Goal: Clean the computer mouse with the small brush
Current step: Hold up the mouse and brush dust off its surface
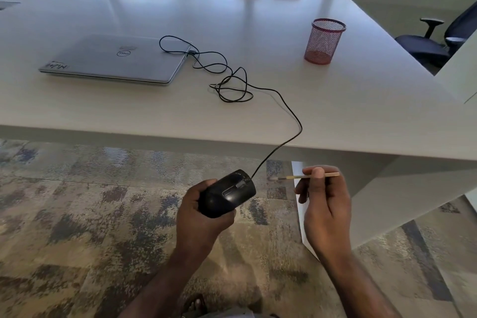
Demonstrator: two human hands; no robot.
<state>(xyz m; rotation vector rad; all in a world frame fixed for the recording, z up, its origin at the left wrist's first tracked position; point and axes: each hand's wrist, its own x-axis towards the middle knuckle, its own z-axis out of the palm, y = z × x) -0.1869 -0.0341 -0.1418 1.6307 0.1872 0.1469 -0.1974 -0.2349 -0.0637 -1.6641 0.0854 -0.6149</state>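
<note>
My left hand [204, 217] curls round a glossy black plastic mouse [227, 193], rounded and smooth, held in the air below the near edge of the worktop [335, 100], over the carpet. My right hand [324, 204] pinches a thin wooden-handled small brush [304, 177] between thumb and fingertips, its pale soft tuft pointing at the mouse, just beside it and not touching. The mouse's thin black cable [281, 100] climbs over the worktop edge and loops loosely toward a closed, matte silver laptop [116, 59]. Right of the laptop, well apart, stands a red wire-mesh cylindrical pen cup [324, 41]. The worktop is white and faintly reflective; the carpet [90, 214] is mottled grey, tan and blue. A dark office chair [433, 44] sits beyond the worktop's right corner.
</note>
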